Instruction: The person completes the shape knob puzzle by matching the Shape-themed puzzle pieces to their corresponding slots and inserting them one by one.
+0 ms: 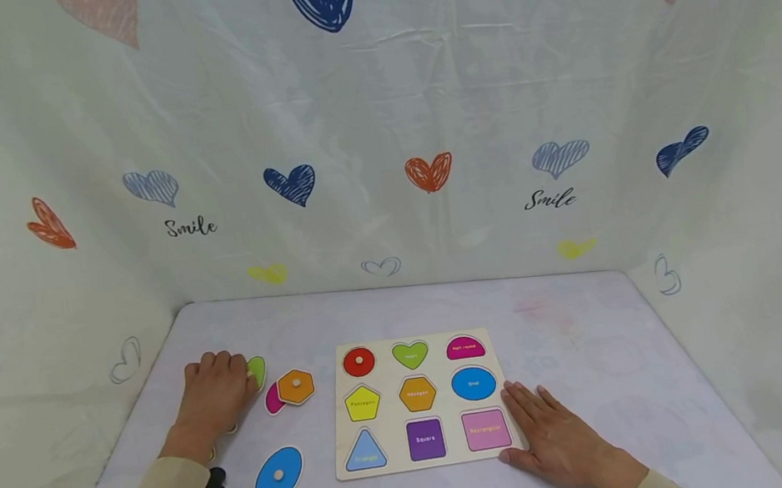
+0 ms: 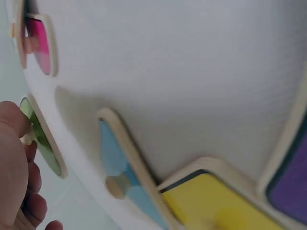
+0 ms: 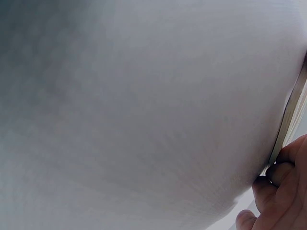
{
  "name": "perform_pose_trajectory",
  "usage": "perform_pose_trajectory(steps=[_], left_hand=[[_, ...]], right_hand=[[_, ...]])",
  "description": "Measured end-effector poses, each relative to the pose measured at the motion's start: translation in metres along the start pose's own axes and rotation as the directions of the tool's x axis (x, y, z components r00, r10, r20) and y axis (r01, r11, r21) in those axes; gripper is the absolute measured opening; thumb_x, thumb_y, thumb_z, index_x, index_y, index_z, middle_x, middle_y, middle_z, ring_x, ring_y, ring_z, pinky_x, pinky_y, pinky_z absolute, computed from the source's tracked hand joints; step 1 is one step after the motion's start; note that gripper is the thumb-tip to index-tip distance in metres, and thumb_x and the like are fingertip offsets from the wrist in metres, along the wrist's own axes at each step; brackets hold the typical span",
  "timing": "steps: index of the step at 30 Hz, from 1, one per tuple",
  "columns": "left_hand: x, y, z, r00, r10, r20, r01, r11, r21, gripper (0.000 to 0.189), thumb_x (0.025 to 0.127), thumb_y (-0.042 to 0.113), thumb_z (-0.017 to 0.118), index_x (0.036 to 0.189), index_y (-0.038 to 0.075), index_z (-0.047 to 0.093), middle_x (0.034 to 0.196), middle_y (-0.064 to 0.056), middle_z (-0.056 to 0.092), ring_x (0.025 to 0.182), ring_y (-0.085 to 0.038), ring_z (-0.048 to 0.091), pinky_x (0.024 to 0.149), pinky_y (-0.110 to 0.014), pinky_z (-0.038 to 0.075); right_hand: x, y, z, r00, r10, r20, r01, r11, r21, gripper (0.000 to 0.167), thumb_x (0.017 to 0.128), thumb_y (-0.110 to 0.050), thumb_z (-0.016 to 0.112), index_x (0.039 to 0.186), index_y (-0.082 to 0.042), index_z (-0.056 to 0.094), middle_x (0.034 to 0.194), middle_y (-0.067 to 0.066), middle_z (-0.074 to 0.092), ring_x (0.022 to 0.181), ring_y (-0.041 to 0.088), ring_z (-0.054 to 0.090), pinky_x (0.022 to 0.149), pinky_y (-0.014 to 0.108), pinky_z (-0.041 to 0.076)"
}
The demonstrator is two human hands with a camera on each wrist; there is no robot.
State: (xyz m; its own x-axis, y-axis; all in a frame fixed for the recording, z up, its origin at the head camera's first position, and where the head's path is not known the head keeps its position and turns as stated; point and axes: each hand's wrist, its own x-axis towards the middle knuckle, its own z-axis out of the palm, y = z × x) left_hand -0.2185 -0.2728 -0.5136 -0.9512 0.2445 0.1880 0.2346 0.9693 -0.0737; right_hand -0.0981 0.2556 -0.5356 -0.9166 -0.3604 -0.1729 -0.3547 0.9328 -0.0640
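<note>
Left hand pinches green piece; board right of grip; right hand, fingers extended, touches board's far edge.

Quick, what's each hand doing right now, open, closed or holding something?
Left hand: closed, pinching the green knobbed puzzle piece by its knob.
Right hand: open, fingers against the shape puzzle board's right edge.

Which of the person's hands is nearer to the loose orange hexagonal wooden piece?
The left. The left hand pinches a green wooden piece just left of the orange hexagonal piece; the right hand is farther off, across the pale wooden puzzle board.
</note>
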Motion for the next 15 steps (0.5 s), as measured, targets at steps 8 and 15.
perform_pose_trajectory(steps=[8, 15], left_hand=[[0.013, 0.013, -0.017, 0.998, 0.049, -0.035, -0.048, 0.998, 0.029, 0.035, 0.096, 0.024, 0.078, 0.107, -0.004, 0.060, 0.090, -0.016, 0.056, 0.095, -0.039, 0.051, 0.089, -0.058, 0.045], [0.026, 0.040, -0.034, 0.995, 0.084, -0.047, -0.083, 0.996, 0.029, 0.034, 0.097, 0.026, 0.077, 0.108, -0.003, 0.063, 0.089, -0.013, 0.056, 0.097, -0.037, 0.052, 0.091, -0.057, 0.045]], right_hand=[[0.001, 0.000, 0.001, 1.000, -0.004, 0.001, 0.004, 1.000, 0.001, 0.100, 0.097, -0.078, 0.045, 0.166, -0.007, 0.030, 0.173, 0.010, 0.030, 0.159, 0.030, 0.031, 0.129, 0.053, 0.023], [0.000, -0.001, -0.001, 1.000, -0.001, 0.003, 0.001, 1.000, -0.006, 0.100, 0.098, -0.078, 0.045, 0.165, -0.007, 0.030, 0.173, 0.010, 0.031, 0.159, 0.030, 0.032, 0.129, 0.053, 0.023]])
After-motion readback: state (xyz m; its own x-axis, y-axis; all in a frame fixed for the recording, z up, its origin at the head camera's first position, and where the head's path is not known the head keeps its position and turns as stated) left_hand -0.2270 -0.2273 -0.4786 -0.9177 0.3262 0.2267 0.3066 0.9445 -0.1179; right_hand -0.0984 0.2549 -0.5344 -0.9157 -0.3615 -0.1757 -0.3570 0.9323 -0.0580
